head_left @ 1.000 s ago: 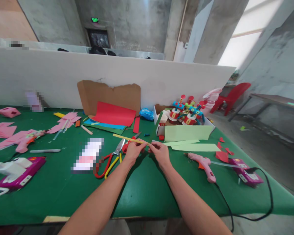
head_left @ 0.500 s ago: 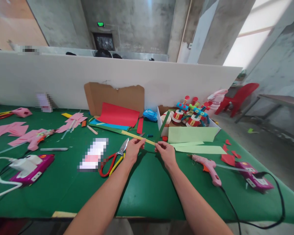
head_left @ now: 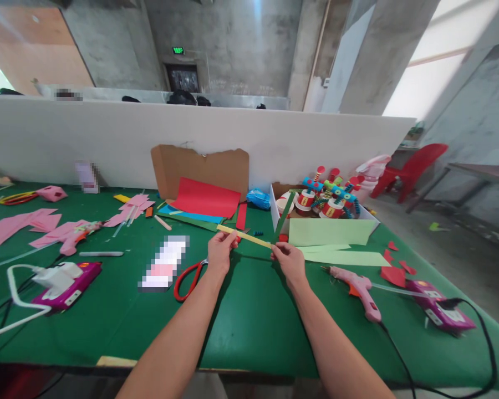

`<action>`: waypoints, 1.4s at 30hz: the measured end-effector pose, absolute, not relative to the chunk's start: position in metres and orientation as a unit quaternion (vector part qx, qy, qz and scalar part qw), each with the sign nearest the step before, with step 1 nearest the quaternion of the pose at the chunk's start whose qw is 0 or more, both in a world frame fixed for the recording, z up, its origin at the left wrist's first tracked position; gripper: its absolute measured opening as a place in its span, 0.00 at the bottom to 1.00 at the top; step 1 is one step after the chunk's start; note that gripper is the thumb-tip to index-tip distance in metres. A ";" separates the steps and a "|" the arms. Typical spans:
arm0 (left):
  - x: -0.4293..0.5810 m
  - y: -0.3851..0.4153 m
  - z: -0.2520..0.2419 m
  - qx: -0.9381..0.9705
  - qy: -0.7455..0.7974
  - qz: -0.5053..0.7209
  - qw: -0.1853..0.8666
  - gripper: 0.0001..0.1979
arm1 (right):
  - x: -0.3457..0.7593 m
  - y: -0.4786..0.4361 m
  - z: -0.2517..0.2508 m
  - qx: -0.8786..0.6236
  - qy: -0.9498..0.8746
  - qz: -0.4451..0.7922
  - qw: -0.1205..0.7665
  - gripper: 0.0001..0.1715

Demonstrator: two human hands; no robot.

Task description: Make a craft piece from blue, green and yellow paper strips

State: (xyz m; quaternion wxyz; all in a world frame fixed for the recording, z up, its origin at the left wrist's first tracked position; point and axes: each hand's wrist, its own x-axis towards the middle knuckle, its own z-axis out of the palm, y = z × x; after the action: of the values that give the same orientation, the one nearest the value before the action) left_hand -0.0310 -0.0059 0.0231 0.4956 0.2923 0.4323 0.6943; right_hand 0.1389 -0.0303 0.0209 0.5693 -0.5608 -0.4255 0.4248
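A narrow yellow paper strip (head_left: 255, 239) stretches between my two hands above the table. My left hand (head_left: 221, 252) pinches it toward its left end. The strip's right end is between the thumb and fingers of my right hand (head_left: 289, 259). A dark green paper strip (head_left: 284, 215) rises from the same right fingertips, at an angle to the yellow one; whether the two are joined there I cannot tell. Scissors with a red handle (head_left: 187, 281) lie beside my left wrist, partly hidden by it. To the right of my right hand rests a pink glue gun (head_left: 360, 288).
A white box (head_left: 368, 224) holds several paper-cup figures (head_left: 330, 206). Light green paper (head_left: 345, 257) lies before it. Red sheets (head_left: 208, 198) lean on cardboard (head_left: 199, 160). Purple power strips (head_left: 69, 287) sit at both sides. Another glue gun (head_left: 72, 238) and pink paper (head_left: 14, 230) are left.
My left hand has slid left along the yellow strip, so my hands are farther apart and more of it shows between them. My left forearm now covers more of the scissors.
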 end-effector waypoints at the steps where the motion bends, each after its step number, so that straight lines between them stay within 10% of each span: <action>1: -0.032 -0.006 0.024 0.285 0.436 0.696 0.494 0.17 | 0.140 -0.030 0.021 -0.562 -0.425 0.422 0.570 0.15; 42: -0.046 0.000 0.028 0.253 0.407 0.726 0.493 0.17 | 0.160 -0.019 0.018 -0.553 -0.323 0.413 0.648 0.20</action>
State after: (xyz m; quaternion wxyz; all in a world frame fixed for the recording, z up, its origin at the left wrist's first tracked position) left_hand -0.0458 0.0005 0.0285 0.4932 0.2533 0.4075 0.7257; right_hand 0.1597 -0.0189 0.0179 0.6476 -0.5528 -0.3231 0.4130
